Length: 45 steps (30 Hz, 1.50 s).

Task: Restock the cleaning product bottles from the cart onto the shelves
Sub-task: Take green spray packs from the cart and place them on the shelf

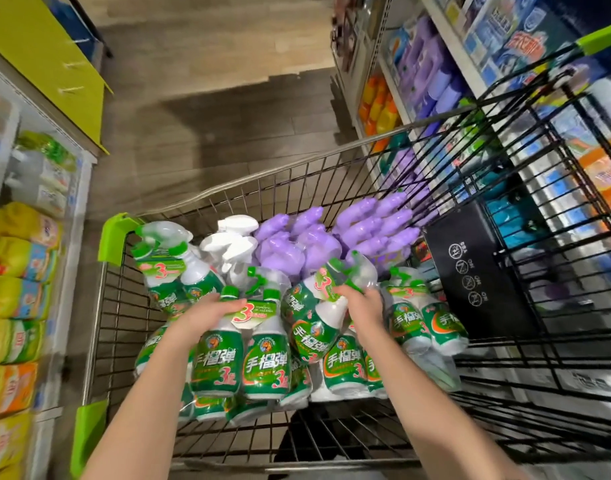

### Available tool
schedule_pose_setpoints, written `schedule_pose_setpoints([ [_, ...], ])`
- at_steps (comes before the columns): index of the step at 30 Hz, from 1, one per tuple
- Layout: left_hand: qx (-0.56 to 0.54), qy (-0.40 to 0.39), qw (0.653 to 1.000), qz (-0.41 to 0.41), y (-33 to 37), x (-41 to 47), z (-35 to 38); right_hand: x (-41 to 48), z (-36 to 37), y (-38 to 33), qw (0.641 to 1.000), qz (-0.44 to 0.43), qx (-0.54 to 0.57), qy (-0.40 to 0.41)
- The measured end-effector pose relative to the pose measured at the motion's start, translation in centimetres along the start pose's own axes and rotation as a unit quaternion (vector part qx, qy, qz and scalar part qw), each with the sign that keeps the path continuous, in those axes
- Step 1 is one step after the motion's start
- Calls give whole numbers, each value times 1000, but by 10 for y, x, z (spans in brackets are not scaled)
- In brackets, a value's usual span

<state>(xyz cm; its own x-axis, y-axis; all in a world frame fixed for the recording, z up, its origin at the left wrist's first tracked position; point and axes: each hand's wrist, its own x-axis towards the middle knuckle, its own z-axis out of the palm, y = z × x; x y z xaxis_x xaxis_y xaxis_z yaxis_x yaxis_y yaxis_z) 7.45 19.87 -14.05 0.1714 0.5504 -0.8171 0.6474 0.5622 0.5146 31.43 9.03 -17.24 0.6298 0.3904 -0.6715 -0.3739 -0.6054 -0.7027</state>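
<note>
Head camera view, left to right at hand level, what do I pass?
Yellow bags → left hand → green bottle pack it grips → tilted green bottle → right hand gripping it → black box.

The green labels on the spray bottles [266, 368] read "手榴弹" with a red "3", each neck tag [254, 315] bears a large "3", and the black panel [480, 271] carries four crossed-circle prohibition signs.
</note>
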Motion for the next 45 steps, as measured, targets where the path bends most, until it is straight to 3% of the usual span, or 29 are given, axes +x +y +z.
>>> schedule_pose_setpoints([
  [3,-25,9,999,21,-5,-9,-1,-12,2,-2,998,-49,-8,37],
  [14,-60,52,996,35,-57,7,-20,-66,-23,-11,988,-150,44,6],
  [21,-12,126,986,113,-9,-77,0,-96,-31,-18,977,-203,34,-59],
  [31,126,286,918,242,27,-129,28,-129,-85,-51,951,-306,-39,-11],
  [38,126,321,871,351,65,-169,50,-171,-145,-89,929,-366,-33,43],
  [45,89,272,829,482,107,-232,99,-235,-230,-97,905,-412,59,87],
])
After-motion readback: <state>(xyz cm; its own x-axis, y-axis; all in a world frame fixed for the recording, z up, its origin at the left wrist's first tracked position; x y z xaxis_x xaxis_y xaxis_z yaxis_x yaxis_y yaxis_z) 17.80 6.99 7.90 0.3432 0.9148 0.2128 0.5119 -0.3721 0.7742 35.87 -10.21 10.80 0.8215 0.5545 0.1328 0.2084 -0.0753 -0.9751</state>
